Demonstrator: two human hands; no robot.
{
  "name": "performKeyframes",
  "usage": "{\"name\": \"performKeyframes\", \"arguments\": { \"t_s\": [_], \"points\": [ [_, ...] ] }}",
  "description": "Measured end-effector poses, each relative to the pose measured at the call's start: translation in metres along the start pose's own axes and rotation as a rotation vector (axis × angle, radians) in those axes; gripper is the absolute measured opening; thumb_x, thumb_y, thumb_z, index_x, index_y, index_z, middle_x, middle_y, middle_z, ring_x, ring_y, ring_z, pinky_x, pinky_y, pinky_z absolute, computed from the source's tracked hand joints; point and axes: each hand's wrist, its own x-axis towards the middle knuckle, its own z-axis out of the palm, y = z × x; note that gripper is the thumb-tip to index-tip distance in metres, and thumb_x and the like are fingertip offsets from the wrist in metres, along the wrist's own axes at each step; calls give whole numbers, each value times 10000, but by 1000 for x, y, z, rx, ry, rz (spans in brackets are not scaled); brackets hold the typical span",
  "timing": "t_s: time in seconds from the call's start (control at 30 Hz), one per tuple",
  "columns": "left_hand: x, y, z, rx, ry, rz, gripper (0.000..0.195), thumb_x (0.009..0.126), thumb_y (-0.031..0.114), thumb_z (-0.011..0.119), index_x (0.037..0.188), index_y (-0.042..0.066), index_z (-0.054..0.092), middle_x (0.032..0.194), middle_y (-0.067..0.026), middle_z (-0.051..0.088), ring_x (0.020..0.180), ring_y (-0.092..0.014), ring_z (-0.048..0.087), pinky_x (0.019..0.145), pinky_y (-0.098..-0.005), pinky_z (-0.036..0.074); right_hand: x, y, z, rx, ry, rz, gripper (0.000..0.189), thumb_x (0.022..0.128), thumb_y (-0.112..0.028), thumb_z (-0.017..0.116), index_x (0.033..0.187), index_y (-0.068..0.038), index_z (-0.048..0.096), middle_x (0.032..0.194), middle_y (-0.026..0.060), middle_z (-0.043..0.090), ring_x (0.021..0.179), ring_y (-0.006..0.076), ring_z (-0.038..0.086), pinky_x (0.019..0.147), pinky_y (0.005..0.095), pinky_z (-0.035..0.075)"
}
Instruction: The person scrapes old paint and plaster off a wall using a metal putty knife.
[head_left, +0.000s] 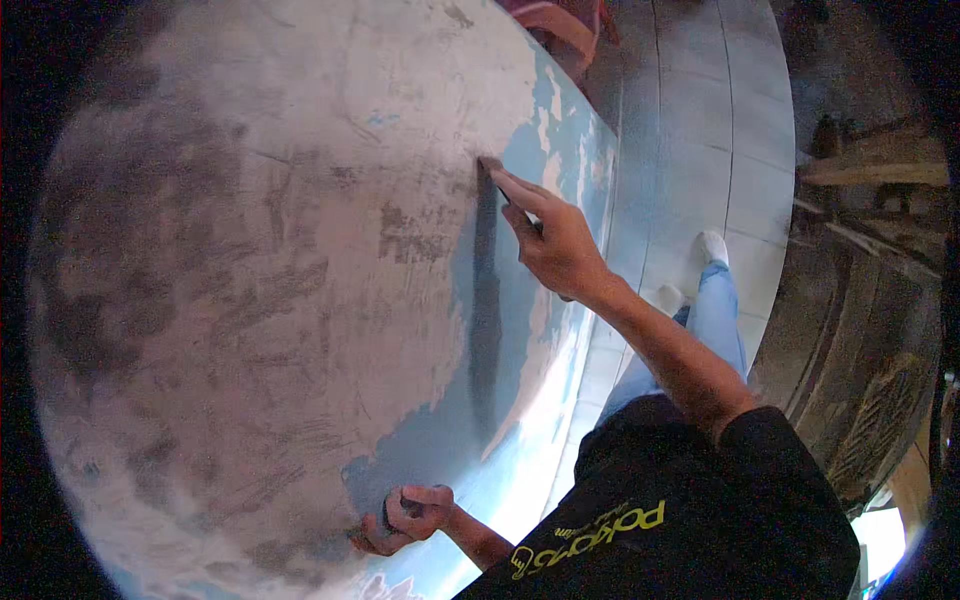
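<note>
Before me is a blue-painted wall (420, 450) with broad patches of pale pinkish-beige filler (360, 315), smudged grey in places. My right hand (555, 236) grips a flat, dark hand tool (489, 162), perhaps a scraper or a sanding block, its front edge against the wall. A long dark band (485, 322), seemingly a shadow, runs along the wall beside that hand. Lower in the picture, my left hand (409, 517) is curled close to the wall around a small dark object (411, 507). What that object is, the fingers hide.
A pale tiled floor (686, 150) runs along the wall, with my feet (709, 246) on it. Reddish cloth (566, 30) lies near the wall at the top. Dark wooden furniture (847, 360) borders the floor on the right.
</note>
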Motion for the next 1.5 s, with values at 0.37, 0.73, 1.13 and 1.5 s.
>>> {"name": "performKeyframes", "arguments": {
  "t_s": [0.37,0.73,1.13,1.5],
  "points": [
    [-14,7,-1,-162,118,-147,156,918,220,577,861,78,548,1095,-173,511,1121,-384,465,964,-629,359,-47,-36,-12,-54,-301,290,448,988,-194,539,1429,-161,467,959,167,687,653,219,650,616,362,547],
    [-3,35,-14,-423,73,-556,209,857,176,607,1028,78,674,1372,-224,499,1372,-480,335,1128,-661,150,-129,-44,-92,84,-588,817,513,1017,-418,455,1358,-35,470,1021,163,696,512,144,562,447,299,471],
    [156,92,64,-249,-407,-172,781,823,356,647,1505,138,336,1596,-169,179,1467,-396,148,1141,-658,79,-160,-31,-246,302,-347,802,453,1016,-381,465,1367,-106,387,888,129,604,551,188,534,488,354,479],
    [147,66,11,-222,-354,-271,738,840,344,663,1498,185,367,1611,-134,151,1489,-347,104,1147,-648,48,-157,-67,-313,110,-328,674,403,1017,-310,478,1365,-111,441,766,44,521,597,159,525,547,359,534]
  ]
}}
